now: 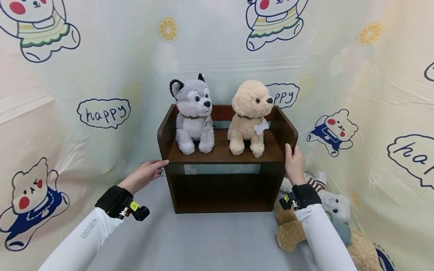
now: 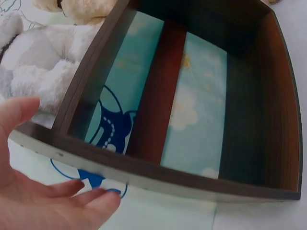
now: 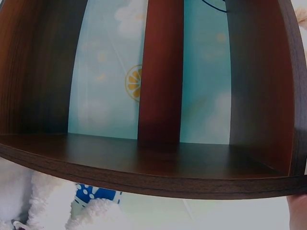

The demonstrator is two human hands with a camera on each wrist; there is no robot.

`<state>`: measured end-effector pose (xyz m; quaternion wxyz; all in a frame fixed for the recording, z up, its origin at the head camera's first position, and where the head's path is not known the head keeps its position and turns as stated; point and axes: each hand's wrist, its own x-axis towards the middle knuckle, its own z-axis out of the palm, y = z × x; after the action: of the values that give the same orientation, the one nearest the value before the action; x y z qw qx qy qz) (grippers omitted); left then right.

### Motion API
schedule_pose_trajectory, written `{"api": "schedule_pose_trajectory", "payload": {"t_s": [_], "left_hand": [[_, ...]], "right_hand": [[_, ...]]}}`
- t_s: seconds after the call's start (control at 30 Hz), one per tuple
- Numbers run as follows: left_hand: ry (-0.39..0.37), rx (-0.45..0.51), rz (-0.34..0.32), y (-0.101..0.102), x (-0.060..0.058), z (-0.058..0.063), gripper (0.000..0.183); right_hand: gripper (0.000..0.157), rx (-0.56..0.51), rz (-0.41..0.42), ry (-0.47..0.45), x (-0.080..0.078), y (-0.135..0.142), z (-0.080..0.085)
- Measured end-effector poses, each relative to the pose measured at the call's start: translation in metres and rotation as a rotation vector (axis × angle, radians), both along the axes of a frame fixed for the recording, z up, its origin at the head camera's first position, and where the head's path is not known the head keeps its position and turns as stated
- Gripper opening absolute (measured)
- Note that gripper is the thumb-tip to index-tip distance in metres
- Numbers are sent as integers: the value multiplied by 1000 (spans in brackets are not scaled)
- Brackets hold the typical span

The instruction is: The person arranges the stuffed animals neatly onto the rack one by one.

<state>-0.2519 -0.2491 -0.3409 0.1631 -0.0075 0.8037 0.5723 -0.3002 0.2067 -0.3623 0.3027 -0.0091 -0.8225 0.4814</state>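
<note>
cloth (image 1: 217,56) hangs behind; our loose left hand (image 1: 145,174) touches our shelf (image 1: 222,155); we can't tell if our right hand (image 1: 295,165) grips it.

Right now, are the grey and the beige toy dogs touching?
Apart: in the head view, bare shelf shows between the grey dog and the beige dog.
</note>
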Motion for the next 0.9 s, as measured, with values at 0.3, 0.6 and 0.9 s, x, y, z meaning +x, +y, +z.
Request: {"api": "schedule_pose_trajectory", "payload": {"t_s": [0.3,0.6,0.9], "left_hand": [[2,24,92,16,-10,-7,98],[5,186,141,25,-15,-11,85],[26,126,136,34,-16,-12,78]], "right_hand": [[43,-7,5,-6,0,-1,-1],[42,-7,4,-6,0,-2,-2],[42,-7,0,-3,-1,0,0]]}}
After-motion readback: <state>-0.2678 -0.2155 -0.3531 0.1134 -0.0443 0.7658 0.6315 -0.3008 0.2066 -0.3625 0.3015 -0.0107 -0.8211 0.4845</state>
